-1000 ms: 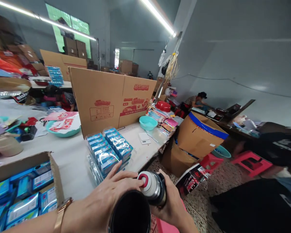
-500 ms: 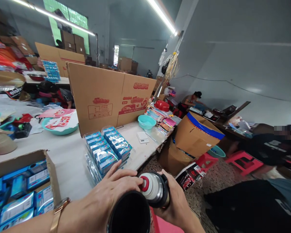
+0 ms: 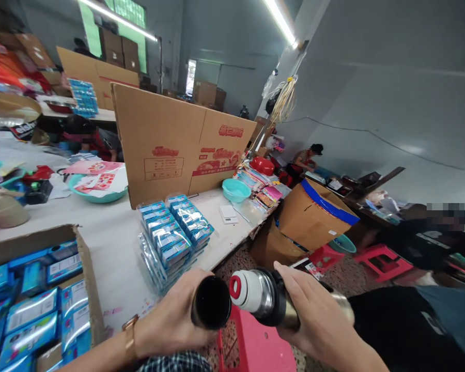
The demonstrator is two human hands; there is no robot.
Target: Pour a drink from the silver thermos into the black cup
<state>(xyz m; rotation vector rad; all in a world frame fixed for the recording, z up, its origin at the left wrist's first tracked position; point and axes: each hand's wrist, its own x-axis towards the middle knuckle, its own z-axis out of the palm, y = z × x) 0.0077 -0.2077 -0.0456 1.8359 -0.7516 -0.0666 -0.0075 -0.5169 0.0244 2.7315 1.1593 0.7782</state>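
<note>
Flask [image 3: 267, 299] and cup [image 3: 211, 302], held one in each of the hands above a pink stool [image 3: 256, 346], off the near edge of the counter [image 3: 112, 243]. The right hand [image 3: 318, 320] is closed around the steel body of the flask, whose long axis lies almost level, its white stopper with a red ring turned left. The left hand [image 3: 174, 325], a watch band at its wrist, is closed around the dark cup; the cup's open mouth faces the camera and sits just beside the stopper, the two nearly touching. The flask thus lies to the right of the cup.

On the counter, left of the hands, stand a stack of blue packets [image 3: 174, 237] in clear wrap and an open carton [image 3: 42, 289] of the same packets; their print is too small to read. Behind them a flattened cardboard box [image 3: 174, 150] stands upright, bearing red printed characters and a red picture, not legible here. A teal bowl [image 3: 235, 190] and a small white scale [image 3: 228, 213] lie farther along. Another person [image 3: 306, 157] sits at a far table.
</note>
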